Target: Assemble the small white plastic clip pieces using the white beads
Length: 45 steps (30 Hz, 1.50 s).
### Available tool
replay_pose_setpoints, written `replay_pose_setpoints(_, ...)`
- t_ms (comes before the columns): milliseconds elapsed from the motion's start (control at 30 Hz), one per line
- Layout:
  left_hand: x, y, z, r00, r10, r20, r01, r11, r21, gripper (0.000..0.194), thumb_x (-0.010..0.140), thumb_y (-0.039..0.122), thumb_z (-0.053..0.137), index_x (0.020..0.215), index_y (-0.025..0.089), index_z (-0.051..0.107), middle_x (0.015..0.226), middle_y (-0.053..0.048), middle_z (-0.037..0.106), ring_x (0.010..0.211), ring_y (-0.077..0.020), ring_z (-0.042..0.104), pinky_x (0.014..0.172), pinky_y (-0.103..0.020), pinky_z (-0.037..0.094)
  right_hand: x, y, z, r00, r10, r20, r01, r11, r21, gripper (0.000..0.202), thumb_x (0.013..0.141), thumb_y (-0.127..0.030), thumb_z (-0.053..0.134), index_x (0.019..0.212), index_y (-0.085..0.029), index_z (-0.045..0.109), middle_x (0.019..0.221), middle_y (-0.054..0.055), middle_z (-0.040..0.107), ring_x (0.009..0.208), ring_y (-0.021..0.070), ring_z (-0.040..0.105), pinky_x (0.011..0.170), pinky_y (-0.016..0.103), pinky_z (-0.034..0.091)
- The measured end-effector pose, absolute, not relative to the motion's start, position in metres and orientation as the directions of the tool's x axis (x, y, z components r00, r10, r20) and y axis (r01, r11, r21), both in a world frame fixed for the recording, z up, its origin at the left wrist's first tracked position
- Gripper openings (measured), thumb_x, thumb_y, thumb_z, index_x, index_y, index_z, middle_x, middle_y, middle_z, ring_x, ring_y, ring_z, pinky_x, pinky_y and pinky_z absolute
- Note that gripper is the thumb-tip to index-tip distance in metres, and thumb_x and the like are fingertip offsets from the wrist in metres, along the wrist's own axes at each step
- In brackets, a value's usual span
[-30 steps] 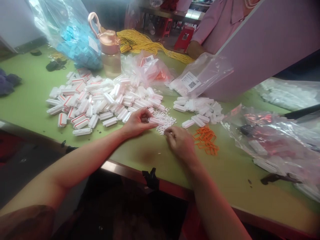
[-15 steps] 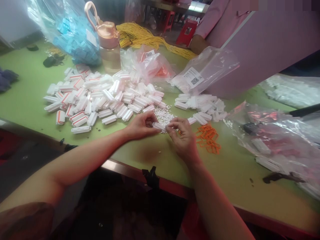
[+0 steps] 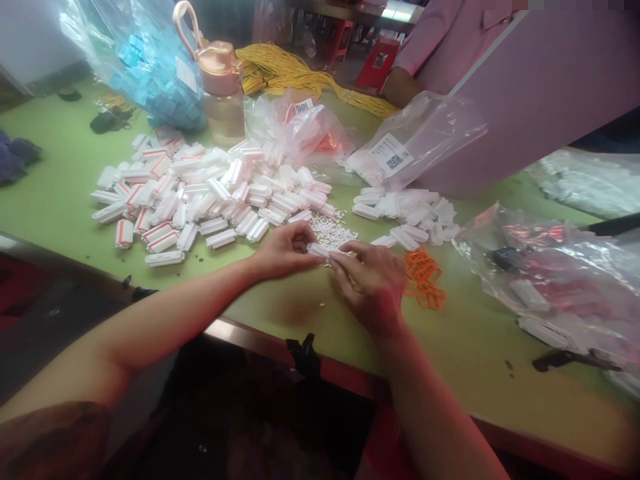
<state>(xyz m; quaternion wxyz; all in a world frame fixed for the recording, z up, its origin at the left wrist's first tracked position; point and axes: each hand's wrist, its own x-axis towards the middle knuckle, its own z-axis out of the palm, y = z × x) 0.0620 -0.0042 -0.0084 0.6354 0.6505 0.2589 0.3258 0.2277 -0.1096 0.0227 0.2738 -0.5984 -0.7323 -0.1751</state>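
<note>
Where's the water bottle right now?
In the head view, the bottle stands on the far left part of the table, between the bag of blue pieces and the yellow cords.

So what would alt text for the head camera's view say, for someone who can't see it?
The left hand holds a small white plastic piece, with the right hand touching its end, over a green table. Around them lie a big pile of white pieces, tiny white pins and orange frames.
</note>
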Motion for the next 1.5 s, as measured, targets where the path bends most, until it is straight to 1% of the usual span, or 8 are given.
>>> replay_pose_setpoints(133,0.062,-0.005,-0.01,0.629,0.774,0.076,-0.065,-0.045,0.997,0.037,0.061,0.033,0.083,0.079,0.016,0.055,0.063,0.004,0.057,0.059,-0.0074,0.054,0.054,-0.02,0.04,0.223,-0.112,0.023,-0.2,0.773,0.602,0.975,0.218,0.045,0.016,0.09,-0.024,0.058,0.1,-0.028,0.07,0.103,0.003,0.072,0.089,0.0202,0.059,0.074,0.038,0.032)
replay_pose_setpoints(267,0.062,-0.003,-0.01,0.632,0.773,0.062,-0.073,-0.02,0.997,0.037,0.061,0.032,0.083,0.079,0.016,0.055,0.062,0.004,0.055,0.058,-0.0069,0.053,0.054,-0.02,0.04,0.219,-0.11,0.02,-0.201,0.775,0.599,0.972,0.234,0.025,0.016,0.091,-0.022,0.058,0.098,-0.025,0.071,0.1,0.004,0.073,0.087,0.0202,0.06,0.073,0.038,0.034)
replay_pose_setpoints(467,0.063,0.002,-0.008,0.665,0.746,0.042,-0.118,0.048,0.992,0.042,0.06,0.033,0.083,0.081,0.016,0.05,0.07,0.003,0.059,0.061,-0.0063,0.055,0.058,-0.02,0.043,0.237,-0.103,0.015,0.113,0.804,0.583,0.827,0.249,-0.503,0.021,0.093,-0.031,0.053,0.101,-0.024,0.072,0.099,0.006,0.07,0.092,0.0204,0.063,0.08,0.037,0.047)
replay_pose_setpoints(567,0.063,0.003,-0.008,0.649,0.759,0.051,-0.099,0.018,0.995,0.042,0.061,0.033,0.082,0.082,0.016,0.05,0.07,0.003,0.058,0.061,-0.0063,0.054,0.059,-0.02,0.042,0.247,-0.1,0.011,0.205,0.832,0.516,0.778,0.181,-0.601,0.022,0.092,-0.035,0.054,0.09,-0.021,0.07,0.088,0.005,0.07,0.081,0.0192,0.063,0.074,0.035,0.049)
replay_pose_setpoints(833,0.062,0.009,-0.01,0.567,0.817,0.106,-0.104,-0.056,0.993,0.042,0.059,0.036,0.082,0.082,0.015,0.054,0.075,0.003,0.056,0.062,-0.0045,0.05,0.06,-0.019,0.04,0.239,-0.108,0.017,0.074,0.975,0.211,0.916,0.017,-0.4,0.019,0.086,-0.031,0.057,0.075,-0.023,0.069,0.079,0.003,0.07,0.069,0.0173,0.059,0.06,0.03,0.038)
replay_pose_setpoints(1067,0.06,0.011,-0.006,0.563,0.811,0.159,-0.179,-0.068,0.982,0.041,0.06,0.036,0.081,0.078,0.016,0.051,0.072,0.005,0.053,0.059,-0.0042,0.045,0.057,-0.019,0.035,0.234,-0.107,0.006,0.12,0.955,0.272,0.922,-0.005,-0.388,0.013,0.086,-0.03,0.06,0.08,-0.023,0.068,0.081,0.003,0.069,0.073,0.018,0.059,0.064,0.032,0.039)
replay_pose_setpoints(1233,0.059,0.01,-0.003,0.605,0.786,0.129,-0.183,-0.02,0.983,0.041,0.06,0.036,0.081,0.078,0.017,0.05,0.06,0.008,0.044,0.053,-0.004,0.037,0.052,-0.019,0.028,0.244,-0.102,0.003,0.017,0.968,0.248,0.913,0.086,-0.399,0.017,0.09,-0.032,0.056,0.079,-0.022,0.064,0.084,0.003,0.066,0.082,0.019,0.058,0.073,0.034,0.041)
replay_pose_setpoints(1500,0.061,0.011,-0.007,0.615,0.777,0.133,-0.156,-0.045,0.987,0.037,0.062,0.033,0.078,0.08,0.016,0.05,0.068,0.005,0.052,0.058,-0.005,0.046,0.056,-0.02,0.036,0.236,-0.101,0.028,0.063,0.91,0.411,0.825,0.185,-0.534,0.017,0.094,-0.033,0.049,0.081,-0.023,0.052,0.081,0.002,0.056,0.077,0.0172,0.053,0.072,0.033,0.043)
